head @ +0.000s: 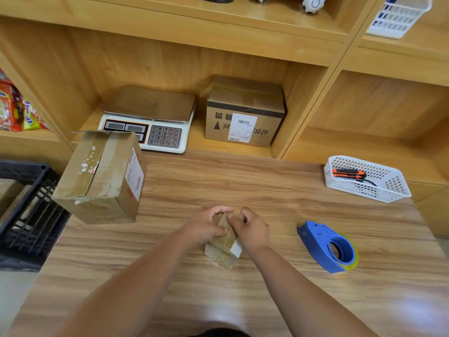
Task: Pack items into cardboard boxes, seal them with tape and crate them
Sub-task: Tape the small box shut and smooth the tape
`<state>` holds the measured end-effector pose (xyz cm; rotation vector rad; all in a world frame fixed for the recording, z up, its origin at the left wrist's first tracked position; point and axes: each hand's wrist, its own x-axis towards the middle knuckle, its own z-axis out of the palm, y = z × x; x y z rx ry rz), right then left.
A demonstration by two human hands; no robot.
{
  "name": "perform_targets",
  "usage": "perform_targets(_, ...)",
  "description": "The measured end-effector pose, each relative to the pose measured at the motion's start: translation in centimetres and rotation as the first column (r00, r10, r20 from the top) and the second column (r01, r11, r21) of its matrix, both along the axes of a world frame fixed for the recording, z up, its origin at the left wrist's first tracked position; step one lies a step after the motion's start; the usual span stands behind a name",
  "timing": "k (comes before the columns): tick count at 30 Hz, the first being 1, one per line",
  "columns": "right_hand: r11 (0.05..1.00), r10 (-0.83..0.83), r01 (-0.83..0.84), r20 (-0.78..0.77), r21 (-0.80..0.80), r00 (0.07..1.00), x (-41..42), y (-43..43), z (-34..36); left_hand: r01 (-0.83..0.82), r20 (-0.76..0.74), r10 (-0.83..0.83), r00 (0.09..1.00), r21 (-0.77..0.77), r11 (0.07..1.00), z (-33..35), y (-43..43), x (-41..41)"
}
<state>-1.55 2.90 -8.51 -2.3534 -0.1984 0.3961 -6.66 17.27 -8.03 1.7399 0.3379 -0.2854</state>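
The wooden table (218, 181) took up most of the view, with light wood shelving (170, 59) right behind it. Off the left edge was a black crate (29, 215), and I could see something brown inside but couldn't tell what.

The big cardboard box (102, 176) sat at the table's left edge, just beside the crate. Its top was taped over pretty messily and it had a label on the side. In the cubby behind were a white scale (150, 117) and, to its right, a labelled box (245, 113), taped closed.

Far right on the table was a white basket (396, 183) with an orange and black utility knife (348, 173) lying in it. The blue tape dispenser (328, 246) was lying on the table nearer to the person, well apart from the basket.

The small box (226, 249) was front and centre on the table, wrapped in brownish tape, with both hands on it. The left hand (206, 224) had its fingers curled round the box's far end and left side. The right hand (252, 227) had curled fingers too, pinching the top from the right. The two hands' fingertips were nearly touching over the box.
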Motion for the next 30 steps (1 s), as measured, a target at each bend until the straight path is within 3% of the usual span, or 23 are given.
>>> perform_targets(5,0.999,-0.036,0.036,-0.004,0.027,0.999,0.1,0.4,-0.2,-0.013,-0.006,0.013,1.000,-0.016,1.000,0.4,-0.2,-0.5)
perform_targets(13,0.960,-0.097,0.104,-0.040,0.260,0.994,-1.2,-1.2,-1.3,-0.020,0.010,0.020,1.000,0.049,0.999,0.3,-1.1,-1.6)
perform_targets(18,0.969,-0.059,0.013,0.181,0.249,0.982,-2.2,-1.0,-1.2,-0.117,0.075,0.114,0.991,0.036,0.992,0.3,-1.1,-2.5)
perform_targets(22,0.974,0.050,-0.137,0.421,0.178,0.906,-4.0,-0.7,-1.2,-0.257,0.131,0.251,0.959,0.029,0.966,0.6,-0.9,-4.0)
perform_targets(27,0.943,0.263,-0.329,0.503,0.046,0.824,-6.5,-0.5,-3.3,-0.477,0.059,0.474,0.879,0.078,0.875,-1.8,-0.6,-6.5)
perform_targets(30,0.956,0.234,-0.290,0.521,0.029,0.821,-7.0,-1.2,-3.7,-0.556,-0.003,0.561,0.828,0.139,0.820,-2.9,-0.3,-7.7)
